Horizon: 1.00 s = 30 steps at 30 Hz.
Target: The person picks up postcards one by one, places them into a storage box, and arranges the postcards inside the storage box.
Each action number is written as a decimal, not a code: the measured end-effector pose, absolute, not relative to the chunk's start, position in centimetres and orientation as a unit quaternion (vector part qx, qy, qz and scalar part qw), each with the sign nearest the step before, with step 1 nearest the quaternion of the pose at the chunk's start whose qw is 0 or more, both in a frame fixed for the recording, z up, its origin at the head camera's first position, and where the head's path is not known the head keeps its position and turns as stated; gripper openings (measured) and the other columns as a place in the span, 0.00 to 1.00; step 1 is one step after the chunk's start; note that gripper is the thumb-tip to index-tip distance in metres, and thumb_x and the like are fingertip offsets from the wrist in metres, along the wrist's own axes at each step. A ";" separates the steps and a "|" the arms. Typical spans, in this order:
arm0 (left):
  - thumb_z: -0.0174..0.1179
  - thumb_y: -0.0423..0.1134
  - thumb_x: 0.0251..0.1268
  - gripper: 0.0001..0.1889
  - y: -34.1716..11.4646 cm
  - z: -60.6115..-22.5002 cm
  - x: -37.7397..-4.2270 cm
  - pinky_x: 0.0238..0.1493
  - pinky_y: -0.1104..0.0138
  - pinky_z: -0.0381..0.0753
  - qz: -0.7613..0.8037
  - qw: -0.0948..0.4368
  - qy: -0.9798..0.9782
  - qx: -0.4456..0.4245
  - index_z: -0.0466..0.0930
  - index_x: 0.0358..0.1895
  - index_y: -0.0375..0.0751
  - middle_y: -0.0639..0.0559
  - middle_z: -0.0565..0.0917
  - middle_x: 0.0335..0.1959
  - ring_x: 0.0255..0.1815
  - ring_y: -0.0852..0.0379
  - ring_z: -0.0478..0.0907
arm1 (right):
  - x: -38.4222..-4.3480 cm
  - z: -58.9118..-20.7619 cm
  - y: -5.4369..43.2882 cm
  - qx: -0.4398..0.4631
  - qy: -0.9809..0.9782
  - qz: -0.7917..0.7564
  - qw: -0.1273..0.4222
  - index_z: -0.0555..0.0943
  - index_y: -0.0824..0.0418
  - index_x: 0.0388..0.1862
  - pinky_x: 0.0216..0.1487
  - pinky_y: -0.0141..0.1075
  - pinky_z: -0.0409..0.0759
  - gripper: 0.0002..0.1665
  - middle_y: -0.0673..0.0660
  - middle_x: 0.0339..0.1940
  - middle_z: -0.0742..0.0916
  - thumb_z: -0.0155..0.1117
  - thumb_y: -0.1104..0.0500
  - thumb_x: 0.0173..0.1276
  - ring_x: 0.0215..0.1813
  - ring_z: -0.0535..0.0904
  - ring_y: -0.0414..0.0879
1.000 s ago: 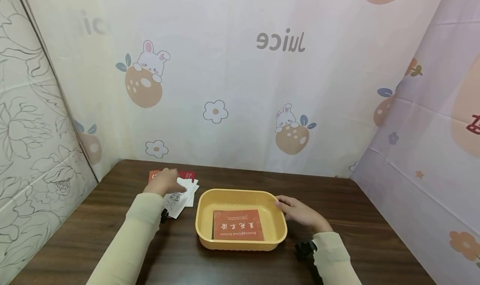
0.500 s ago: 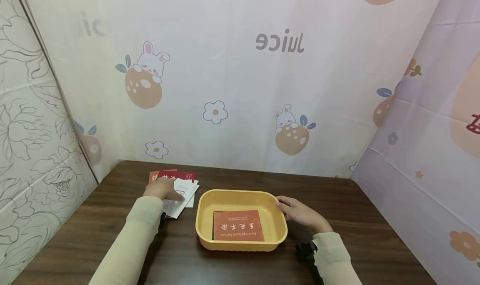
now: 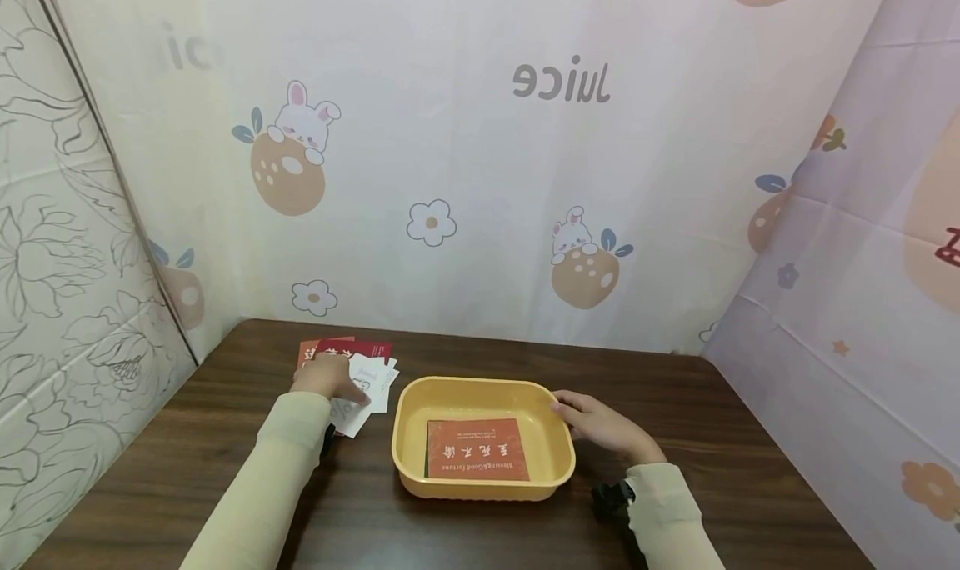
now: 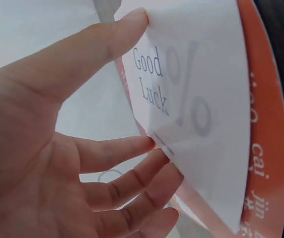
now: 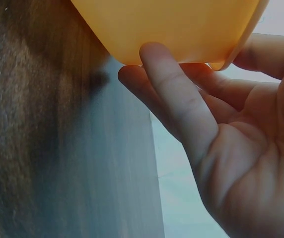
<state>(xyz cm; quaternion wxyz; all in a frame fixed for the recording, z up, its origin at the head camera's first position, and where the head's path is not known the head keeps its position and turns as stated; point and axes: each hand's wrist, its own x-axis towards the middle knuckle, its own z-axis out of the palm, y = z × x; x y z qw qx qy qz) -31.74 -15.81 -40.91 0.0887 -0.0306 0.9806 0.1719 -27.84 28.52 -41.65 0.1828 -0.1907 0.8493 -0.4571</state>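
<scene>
My left hand [image 3: 324, 376] is over a pile of cards at the table's left back. In the left wrist view its thumb lies at one edge of a white card [image 4: 201, 89] printed "Good Luck", with the fingertips at the opposite edge, gripping it between them. An orange card [image 4: 268, 124] shows beneath. At the basin's right end, my right hand [image 3: 600, 427] holds a yellow plastic basin [image 3: 480, 492], its thumb at the rim and fingers against the outer wall. An orange-red card [image 3: 477, 451] printed "Blessing&Good fortune" lies flat inside, over a darker edge.
Red [image 3: 367, 350] and orange cards lie at the back of the left pile, with another white card [image 3: 381, 397] to its right. The dark wooden table [image 3: 420, 537] ends at printed cloth [image 3: 480, 153] behind and at both sides.
My left hand has drawn back a little toward me, uncovering the red card, and its thumb now lies across the white card. The right hand and the basin have stayed in place.
</scene>
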 end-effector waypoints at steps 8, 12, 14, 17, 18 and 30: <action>0.82 0.48 0.42 0.38 -16.3 -41.5 -32.6 0.48 0.48 0.80 0.216 0.093 0.971 -0.046 0.78 0.53 0.26 0.37 0.81 0.42 0.40 0.43 0.76 | -28.0 -41.7 28.7 -0.188 0.850 -0.457 0.183 0.67 0.69 0.71 0.56 0.50 0.80 0.31 0.62 0.58 0.81 0.45 0.47 0.83 0.57 0.81 0.54; 0.83 0.47 0.42 0.35 -16.5 -41.6 -32.6 0.44 0.52 0.81 0.232 0.096 0.967 -0.045 0.78 0.49 0.26 0.40 0.81 0.37 0.37 0.45 0.76 | -28.0 -41.6 28.7 -0.192 0.847 -0.459 0.186 0.67 0.70 0.71 0.57 0.50 0.80 0.31 0.63 0.59 0.81 0.45 0.48 0.83 0.58 0.81 0.55; 0.83 0.46 0.42 0.35 -16.5 -41.6 -32.5 0.42 0.54 0.80 0.243 0.095 0.964 -0.048 0.78 0.49 0.26 0.41 0.81 0.36 0.36 0.46 0.77 | -28.0 -41.6 28.6 -0.196 0.847 -0.458 0.186 0.66 0.71 0.71 0.57 0.51 0.80 0.31 0.64 0.59 0.81 0.45 0.49 0.84 0.58 0.80 0.56; 0.83 0.46 0.42 0.35 -16.5 -41.7 -32.3 0.39 0.55 0.80 0.255 0.092 0.961 -0.051 0.77 0.49 0.26 0.41 0.81 0.36 0.36 0.46 0.77 | -27.9 -41.5 28.6 -0.198 0.847 -0.458 0.186 0.66 0.71 0.71 0.57 0.51 0.80 0.31 0.64 0.59 0.81 0.45 0.49 0.83 0.58 0.80 0.56; 0.83 0.46 0.41 0.36 -16.6 -41.8 -32.4 0.39 0.55 0.80 0.256 0.092 0.961 -0.051 0.76 0.49 0.25 0.41 0.80 0.36 0.36 0.46 0.77 | -28.0 -41.6 28.6 -0.196 0.847 -0.458 0.186 0.67 0.71 0.71 0.57 0.50 0.80 0.30 0.64 0.58 0.81 0.46 0.49 0.83 0.58 0.80 0.55; 0.69 0.32 0.61 0.35 -17.1 -41.9 -32.2 0.44 0.51 0.81 0.293 0.061 0.954 -0.028 0.56 0.60 0.17 0.30 0.77 0.42 0.38 0.42 0.78 | -28.0 -41.9 28.6 -0.186 0.852 -0.454 0.182 0.68 0.69 0.71 0.56 0.50 0.80 0.30 0.61 0.58 0.82 0.45 0.48 0.83 0.56 0.82 0.54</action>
